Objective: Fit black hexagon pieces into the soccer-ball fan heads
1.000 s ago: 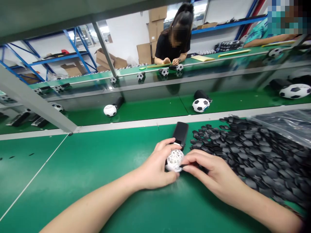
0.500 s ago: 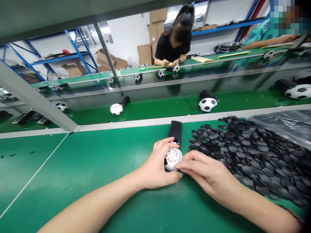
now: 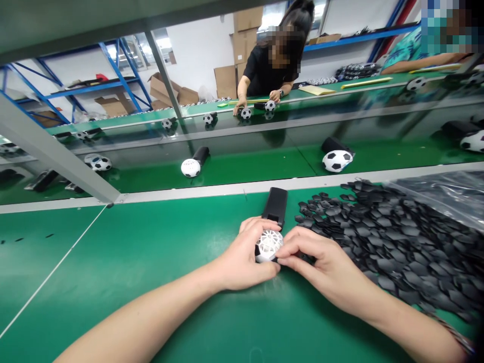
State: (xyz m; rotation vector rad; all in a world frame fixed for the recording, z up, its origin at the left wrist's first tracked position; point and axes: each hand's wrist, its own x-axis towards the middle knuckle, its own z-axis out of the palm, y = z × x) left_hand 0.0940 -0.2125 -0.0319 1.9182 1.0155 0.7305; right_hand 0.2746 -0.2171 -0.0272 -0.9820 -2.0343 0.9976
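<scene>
A small handheld fan with a soccer-ball head (image 3: 269,244) and a black handle (image 3: 275,204) lies in front of me on the green worktop. Its round white slatted grille faces up. My left hand (image 3: 247,254) is closed around the left side of the head, fingers behind and thumb in front. At the head's lower right edge, my right hand (image 3: 315,257) pinches thumb and fingers together, touching the rim. A dark bit shows by those fingertips, but what they hold is too hidden to tell. The handle points away from me.
A heap of black flat pieces (image 3: 393,242) spreads at the right, beside a clear plastic bag (image 3: 449,194). Past the pale ledge (image 3: 212,190), a green belt (image 3: 249,166) carries more soccer-ball fans. A grey post (image 3: 75,146) slants at left. A co-worker (image 3: 264,70) works opposite.
My right fingertips have shifted slightly at the rim, and a dark bit now shows there. Fans on the near belt have moved right. The co-worker opposite has reached toward a fan.
</scene>
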